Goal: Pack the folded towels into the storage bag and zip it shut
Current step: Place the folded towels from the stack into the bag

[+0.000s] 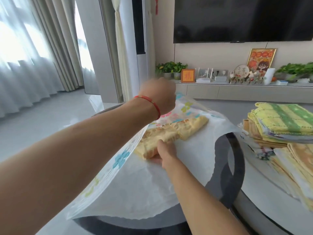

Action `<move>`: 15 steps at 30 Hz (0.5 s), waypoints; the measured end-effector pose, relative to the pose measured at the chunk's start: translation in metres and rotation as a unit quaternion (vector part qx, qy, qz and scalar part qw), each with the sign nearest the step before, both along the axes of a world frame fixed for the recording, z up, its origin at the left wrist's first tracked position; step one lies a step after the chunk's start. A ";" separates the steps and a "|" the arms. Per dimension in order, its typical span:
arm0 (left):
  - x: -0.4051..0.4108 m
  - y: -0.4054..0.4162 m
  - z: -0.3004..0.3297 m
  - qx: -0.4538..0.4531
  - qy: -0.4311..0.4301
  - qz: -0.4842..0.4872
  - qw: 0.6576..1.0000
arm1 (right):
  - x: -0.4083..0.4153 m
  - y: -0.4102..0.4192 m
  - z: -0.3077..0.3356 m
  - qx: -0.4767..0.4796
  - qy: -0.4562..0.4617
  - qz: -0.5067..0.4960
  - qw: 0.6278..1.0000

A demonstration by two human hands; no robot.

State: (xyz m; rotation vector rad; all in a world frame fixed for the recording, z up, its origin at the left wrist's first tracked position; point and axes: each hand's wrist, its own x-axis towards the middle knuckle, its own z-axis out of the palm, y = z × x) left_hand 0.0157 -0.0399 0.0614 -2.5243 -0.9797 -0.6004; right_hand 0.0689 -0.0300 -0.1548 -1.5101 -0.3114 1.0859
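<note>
Bag flap [171,114] held up at frame centre by our fisted left hand [159,95], right hand [165,150] clasping the folded yellow towel [171,134] on the white inner layer; we should slide it deep and flat, leaving room for the stack [281,122] at right.

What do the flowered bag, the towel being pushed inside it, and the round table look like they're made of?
The storage bag looks like thin, matte non-woven fabric or soft plastic: it crinkles, sags and lets light through. The folded towel under the right hand looks like soft woven cotton terry, yellow, with a nubby patterned surface. The table seems hard and glossy, perhaps glass or lacquer, since it mirrors light.
</note>
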 end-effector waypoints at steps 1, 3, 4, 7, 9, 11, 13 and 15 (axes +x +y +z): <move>0.000 -0.001 -0.001 0.000 0.000 -0.001 1.000 | 0.001 -0.001 0.000 0.004 -0.010 -0.015 1.000; 0.000 -0.003 -0.002 -0.004 0.000 -0.004 1.000 | 0.003 0.001 0.003 0.038 0.063 -0.067 0.995; -0.001 -0.004 -0.003 -0.005 0.000 -0.005 1.000 | 0.003 0.003 0.006 0.057 0.110 -0.093 0.988; -0.003 -0.006 -0.006 -0.001 -0.003 -0.010 1.000 | 0.001 0.009 0.013 0.105 0.159 -0.119 0.974; -0.005 -0.007 -0.007 0.001 -0.003 -0.012 1.000 | 0.002 0.007 0.013 0.102 0.132 -0.084 0.982; -0.005 -0.007 -0.006 -0.006 -0.003 -0.011 1.000 | 0.003 -0.005 0.008 0.044 -0.039 -0.021 0.998; -0.006 -0.006 -0.006 -0.015 -0.005 -0.007 1.000 | -0.004 -0.018 -0.006 -0.009 -0.342 0.034 0.939; -0.006 -0.007 -0.006 -0.022 -0.004 -0.006 1.000 | -0.013 -0.030 -0.020 0.018 -0.581 0.101 0.807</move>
